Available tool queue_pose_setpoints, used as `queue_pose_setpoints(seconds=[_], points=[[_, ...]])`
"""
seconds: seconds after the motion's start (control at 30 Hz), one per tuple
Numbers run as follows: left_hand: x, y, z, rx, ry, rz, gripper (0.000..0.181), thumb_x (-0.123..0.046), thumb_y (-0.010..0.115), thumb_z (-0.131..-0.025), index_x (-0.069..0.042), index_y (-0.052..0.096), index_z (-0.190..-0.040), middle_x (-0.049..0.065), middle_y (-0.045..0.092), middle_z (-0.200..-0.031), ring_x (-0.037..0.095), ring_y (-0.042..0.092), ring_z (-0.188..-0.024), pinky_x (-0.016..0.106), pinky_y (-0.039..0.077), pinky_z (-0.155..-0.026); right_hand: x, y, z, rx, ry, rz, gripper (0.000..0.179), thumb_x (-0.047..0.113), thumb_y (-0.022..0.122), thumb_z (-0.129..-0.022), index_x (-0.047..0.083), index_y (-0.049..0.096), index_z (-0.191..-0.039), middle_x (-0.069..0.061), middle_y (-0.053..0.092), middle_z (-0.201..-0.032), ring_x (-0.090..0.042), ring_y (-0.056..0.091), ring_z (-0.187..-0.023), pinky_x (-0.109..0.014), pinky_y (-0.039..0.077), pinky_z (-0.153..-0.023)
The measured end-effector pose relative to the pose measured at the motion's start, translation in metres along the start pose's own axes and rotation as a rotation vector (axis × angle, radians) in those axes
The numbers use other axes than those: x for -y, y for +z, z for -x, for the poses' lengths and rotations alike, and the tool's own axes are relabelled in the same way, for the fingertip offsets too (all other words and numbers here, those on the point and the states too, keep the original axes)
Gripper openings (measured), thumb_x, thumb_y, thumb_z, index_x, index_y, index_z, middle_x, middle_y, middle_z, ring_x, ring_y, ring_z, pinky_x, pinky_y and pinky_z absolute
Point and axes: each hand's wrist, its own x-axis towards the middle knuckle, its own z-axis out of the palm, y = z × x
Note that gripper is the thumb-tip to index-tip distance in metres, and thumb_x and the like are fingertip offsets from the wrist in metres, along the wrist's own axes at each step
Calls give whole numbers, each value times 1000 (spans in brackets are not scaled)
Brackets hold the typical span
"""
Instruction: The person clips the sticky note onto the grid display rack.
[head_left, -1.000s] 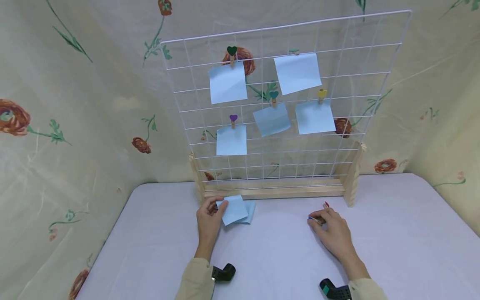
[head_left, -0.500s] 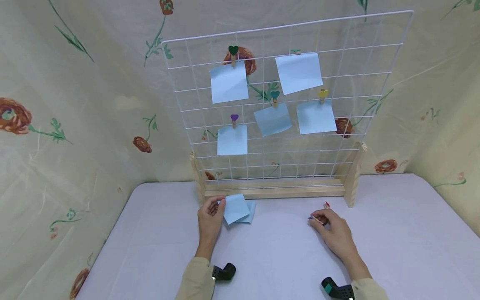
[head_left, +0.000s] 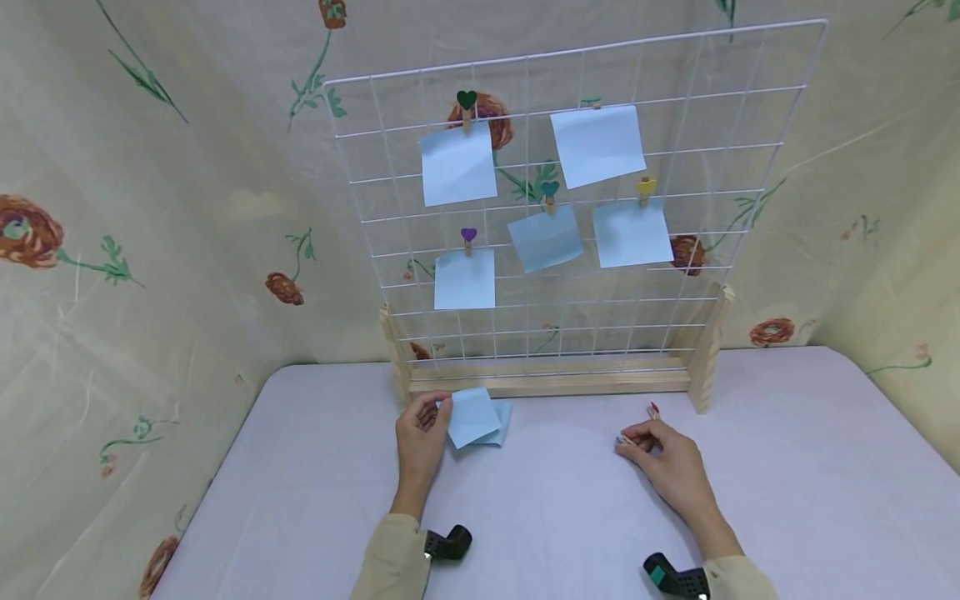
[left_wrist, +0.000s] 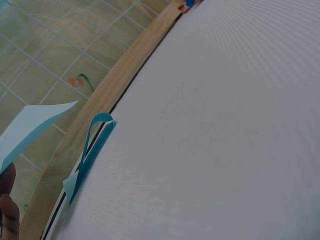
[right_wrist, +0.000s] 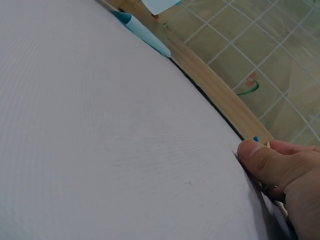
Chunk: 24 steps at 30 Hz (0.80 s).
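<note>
My left hand [head_left: 422, 437] pinches a light blue paper note [head_left: 472, 417] between thumb and fingers, lifted above the table. Behind it, a second blue note [left_wrist: 92, 157] lies curled on the table against the wooden base. Off to the right, my right hand [head_left: 667, 462] pinches a small wooden clip with a blue head [head_left: 621, 439] close over the table; the fingers cover much of it. Just beyond those fingers lies a wooden clip with a red head [head_left: 654, 410]. In the right wrist view, only a bit of the blue head [right_wrist: 256, 139] shows past the thumb.
A white wire grid [head_left: 570, 54] stands upright in a wooden base [head_left: 547, 384] at the table's back. Several blue notes hang on it from heart-headed clips, among them a purple one [head_left: 468, 236]. A white cloth [head_left: 555, 517] covers the table; flowered sheeting [head_left: 225, 208] encloses it.
The note in my left hand has shifted slightly right and up. The blue-headed clip has turned a little between my right fingers, which otherwise stay in place.
</note>
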Motion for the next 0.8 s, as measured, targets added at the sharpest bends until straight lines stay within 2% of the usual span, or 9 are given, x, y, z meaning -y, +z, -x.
queue_pose_setpoints(seconds=[0.3,0.6,0.67,0.8], points=[[0,0,0,-3,-1,5,13,-20,66,-89,-11,68,-98,7,71,-95,8,64,-77,18,53,-68,0,-1,-1,-2,15,-13,19,18,78,-77,14,68,-92,1,62,-75,-8,48,-67,-21,37,-58],[-3,0,0,13,-16,41,17,-6,63,-89,-3,65,-106,17,69,-98,14,59,-67,13,44,-55,-2,1,0,-25,-13,-24,21,27,67,-88,12,65,-103,1,60,-82,-8,48,-73,-21,36,-62],[-6,-1,0,26,-26,37,18,-4,61,-89,0,64,-107,20,68,-99,16,58,-67,13,43,-55,-2,1,1,-28,-19,-27,22,28,65,-89,12,65,-104,0,60,-83,-8,48,-75,-21,37,-63],[-23,-3,3,34,-31,44,23,0,60,-89,5,61,-112,22,67,-101,15,58,-69,14,45,-58,-3,1,1,-20,-15,-27,24,32,64,-90,13,64,-105,1,60,-83,-7,49,-75,-22,37,-64]])
